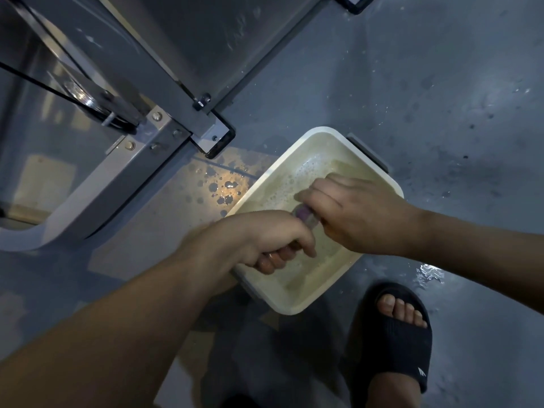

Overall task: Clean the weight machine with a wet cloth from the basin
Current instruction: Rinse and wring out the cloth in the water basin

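Observation:
A white rectangular basin with murky, foamy water stands on the grey floor. Above it both hands grip a twisted purple cloth, of which only a short piece shows between them. My left hand holds one end with its fingers curled under. My right hand grips the other end, knuckles up. The grey weight machine frame with its bolted foot stands to the upper left of the basin.
Water drops and a wet patch lie on the floor between the machine foot and the basin. My foot in a black slide sandal stands just right of the basin's near corner. A small puddle glints further right.

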### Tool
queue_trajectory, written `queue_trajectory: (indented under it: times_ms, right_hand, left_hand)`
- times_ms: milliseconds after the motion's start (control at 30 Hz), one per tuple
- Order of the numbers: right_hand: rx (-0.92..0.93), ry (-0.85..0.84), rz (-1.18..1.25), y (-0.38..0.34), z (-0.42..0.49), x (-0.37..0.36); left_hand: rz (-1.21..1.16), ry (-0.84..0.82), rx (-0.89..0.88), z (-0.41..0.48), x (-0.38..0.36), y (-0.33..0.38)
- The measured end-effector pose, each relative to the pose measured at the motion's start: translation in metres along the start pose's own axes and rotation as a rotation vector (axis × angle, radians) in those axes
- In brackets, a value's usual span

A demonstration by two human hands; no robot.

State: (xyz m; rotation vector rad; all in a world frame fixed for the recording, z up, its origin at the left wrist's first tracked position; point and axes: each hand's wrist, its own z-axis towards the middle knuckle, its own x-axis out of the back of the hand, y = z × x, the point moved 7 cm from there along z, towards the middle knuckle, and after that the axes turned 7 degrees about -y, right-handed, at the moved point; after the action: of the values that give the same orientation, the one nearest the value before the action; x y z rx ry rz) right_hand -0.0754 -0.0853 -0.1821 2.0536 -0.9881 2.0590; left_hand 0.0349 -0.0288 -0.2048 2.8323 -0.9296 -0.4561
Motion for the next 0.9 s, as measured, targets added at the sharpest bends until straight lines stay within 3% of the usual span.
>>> queue_trajectory:
  times_ms: [100,167,233,300,400,467,567,700,900]
  right_hand:
    - [0.12,0.123,0.0,-0.017,0.002,0.018]
    - [0.143,0.19,-0.057,-0.021,0.006,0.027]
    - [0.119,0.143,-0.143,-0.019,0.01,0.027]
    - [0.06,-0.009,-0.214,-0.015,0.014,0.022]
    - [-0.008,-0.409,-0.245,-0.017,0.025,0.011]
    - [-0.044,-0.543,-0.269,-0.014,0.027,0.002]
    - [-0.08,-0.574,-0.184,-0.015,0.028,-0.005]
    - [-0.106,-0.612,-0.113,-0.018,0.026,-0.012]
    - [-0.179,-0.706,-0.032,-0.013,0.028,-0.013]
  left_hand:
    - [-0.058,-0.306,-0.035,-0.009,-0.03,0.006]
    - [-0.042,-0.333,-0.049,-0.011,-0.041,0.009]
    - [0.019,-0.227,-0.043,-0.01,-0.039,0.011]
    - [0.088,-0.027,-0.036,-0.008,-0.028,0.013]
    - [0.281,0.262,-0.093,-0.011,-0.012,0.022]
    - [0.453,0.391,-0.088,-0.009,-0.007,0.025]
    - [0.674,0.48,-0.046,0.0,-0.007,0.023]
    - [0.581,0.58,-0.053,-0.003,-0.004,0.017]
    - [0.634,0.71,-0.022,-0.008,0.0,0.022]
